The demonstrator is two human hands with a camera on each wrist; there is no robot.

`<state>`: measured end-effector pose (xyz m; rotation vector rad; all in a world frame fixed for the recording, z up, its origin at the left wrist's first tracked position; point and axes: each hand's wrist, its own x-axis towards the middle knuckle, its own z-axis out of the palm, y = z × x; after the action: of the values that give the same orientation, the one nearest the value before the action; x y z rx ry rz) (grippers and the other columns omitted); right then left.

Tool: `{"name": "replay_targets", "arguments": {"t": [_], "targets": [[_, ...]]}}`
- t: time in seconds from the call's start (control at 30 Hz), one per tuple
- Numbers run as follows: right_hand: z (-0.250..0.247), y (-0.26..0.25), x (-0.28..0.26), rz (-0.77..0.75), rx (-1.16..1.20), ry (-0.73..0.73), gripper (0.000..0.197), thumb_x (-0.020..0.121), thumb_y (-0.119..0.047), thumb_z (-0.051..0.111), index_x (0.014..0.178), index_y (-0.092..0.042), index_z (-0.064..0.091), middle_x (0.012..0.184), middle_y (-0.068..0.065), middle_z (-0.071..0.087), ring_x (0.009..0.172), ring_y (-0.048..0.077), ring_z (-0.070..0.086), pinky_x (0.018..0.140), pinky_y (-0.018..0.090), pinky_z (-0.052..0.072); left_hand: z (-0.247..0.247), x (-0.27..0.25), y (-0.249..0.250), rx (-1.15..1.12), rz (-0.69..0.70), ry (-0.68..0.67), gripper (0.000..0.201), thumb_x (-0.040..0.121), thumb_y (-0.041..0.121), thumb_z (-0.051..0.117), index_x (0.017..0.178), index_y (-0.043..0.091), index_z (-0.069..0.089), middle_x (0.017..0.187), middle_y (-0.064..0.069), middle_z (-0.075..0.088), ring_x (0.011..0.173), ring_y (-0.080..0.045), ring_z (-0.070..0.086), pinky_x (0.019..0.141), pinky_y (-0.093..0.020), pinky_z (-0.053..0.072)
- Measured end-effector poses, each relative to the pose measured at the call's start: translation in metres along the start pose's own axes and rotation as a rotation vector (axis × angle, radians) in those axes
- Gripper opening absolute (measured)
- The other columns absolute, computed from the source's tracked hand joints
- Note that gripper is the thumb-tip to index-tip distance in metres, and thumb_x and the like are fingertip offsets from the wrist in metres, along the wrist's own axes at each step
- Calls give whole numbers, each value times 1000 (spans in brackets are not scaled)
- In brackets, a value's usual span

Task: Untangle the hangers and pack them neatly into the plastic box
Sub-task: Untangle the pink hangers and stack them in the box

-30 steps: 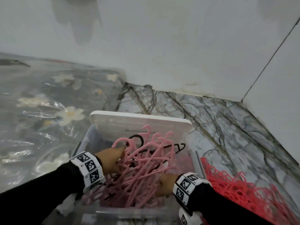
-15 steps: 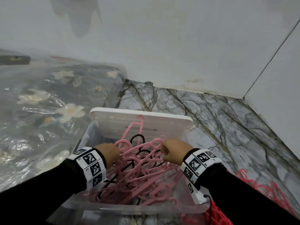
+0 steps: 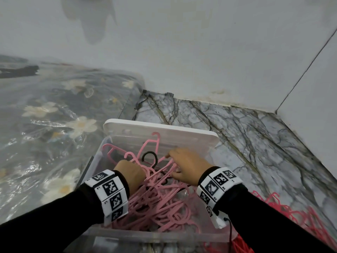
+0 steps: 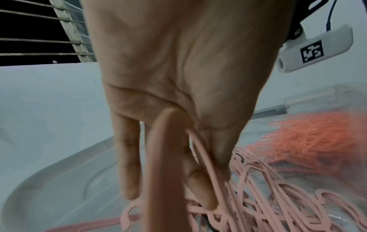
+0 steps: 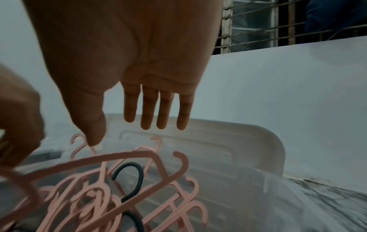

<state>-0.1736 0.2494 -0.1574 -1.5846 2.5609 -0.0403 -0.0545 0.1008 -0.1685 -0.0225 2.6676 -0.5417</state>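
Pink hangers lie tangled in a heap inside the clear plastic box, which sits on the marble-patterned floor in the head view, its white lid propped upright at the far end. A black hanger hook rises from the heap between the two hands. The left hand is sunk into the near-left part of the pile; the right hand reaches to the far side, fingers over the hangers near the lid. A second pile of red hangers lies on the floor to the right of the box, and a plastic-covered floral bedspread lies to the left. In the left wrist view, the left hand grips thin pink hanger bars between thumb and fingers, with more pink hangers spread in the box below and the red pile seen through the clear wall. In the right wrist view, the right hand hangs with fingers straight and spread, holding nothing, its thumb tip touching a pink hook, above pink hangers and the black hook.
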Motion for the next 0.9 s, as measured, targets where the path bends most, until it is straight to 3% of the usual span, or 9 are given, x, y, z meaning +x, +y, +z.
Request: {"name": "replay_targets", "arguments": {"t": [0.13, 0.2, 0.3, 0.4, 0.47, 0.6, 0.67, 0.77, 0.9], "targets": [[13, -10, -1, -67, 3, -93, 26, 93, -22, 50, 117, -13, 52, 115, 9, 59, 103, 29, 56, 82, 38, 47, -7, 1, 1, 13, 30, 139, 24, 99, 10, 38, 116, 17, 54, 107, -4, 65, 96, -28, 63, 66, -35, 37], [13, -12, 0, -42, 76, -114, 19, 96, -18, 43, 111, -13, 55, 109, 10, 60, 96, 27, 56, 77, 36, 44, -12, 2, -4, 8, 44, 226, 21, 100, 17, 40, 117, 19, 53, 104, -3, 65, 94, -27, 64, 67, -35, 42], [6, -6, 5, 26, 242, -117, 17, 98, -13, 39, 100, -11, 56, 93, 6, 60, 90, 23, 53, 75, 32, 38, -24, 3, -20, -88, 38, 394, 22, 97, 30, 45, 117, 24, 53, 113, 0, 60, 103, -23, 59, 84, -37, 48], [-7, 9, 7, 90, 330, -43, 18, 98, -13, 42, 95, -7, 58, 87, 4, 62, 88, 23, 54, 73, 28, 36, -32, 2, -44, -381, -80, 559, 53, 92, 45, 50, 138, 21, 36, 133, -2, 47, 117, -22, 50, 96, -39, 42], [-14, 20, 6, 133, 429, 21, 19, 98, -12, 45, 98, -4, 62, 94, 11, 66, 86, 22, 56, 75, 28, 40, -33, -1, -59, -627, -170, 541, 66, 89, 50, 53, 141, 16, 31, 135, -2, 49, 118, -22, 52, 96, -39, 44], [-20, 30, 6, 170, 665, 146, 14, 97, -11, 48, 93, -13, 61, 88, 7, 67, 82, 15, 59, 75, 19, 44, -27, 1, -63, -935, -151, 288, 38, 94, 46, 48, 118, 17, 53, 107, 2, 64, 90, -17, 60, 84, -34, 48], [-18, 27, 8, 173, 737, 180, 11, 97, -11, 49, 94, -13, 60, 88, 6, 67, 82, 13, 60, 74, 14, 44, -24, 8, -58, -963, -110, 320, 24, 98, 35, 45, 103, 16, 58, 94, 2, 65, 83, -15, 62, 81, -32, 50], [-13, 29, 18, 218, 784, 287, 11, 94, -14, 55, 100, -10, 64, 93, 1, 66, 91, 16, 61, 85, 25, 46, -24, 15, -60, -1080, -116, 355, 21, 101, 22, 39, 87, 19, 55, 82, 4, 64, 63, 0, 60, 62, -17, 46], [-3, 55, 30, 496, 521, 417, 14, 94, -15, 52, 94, -6, 62, 96, 10, 65, 89, 23, 60, 77, 29, 46, -20, 17, -82, -946, -250, 450, 29, 101, 27, 37, 75, 26, 51, 78, 7, 67, 80, -13, 63, 82, -31, 48]]}}
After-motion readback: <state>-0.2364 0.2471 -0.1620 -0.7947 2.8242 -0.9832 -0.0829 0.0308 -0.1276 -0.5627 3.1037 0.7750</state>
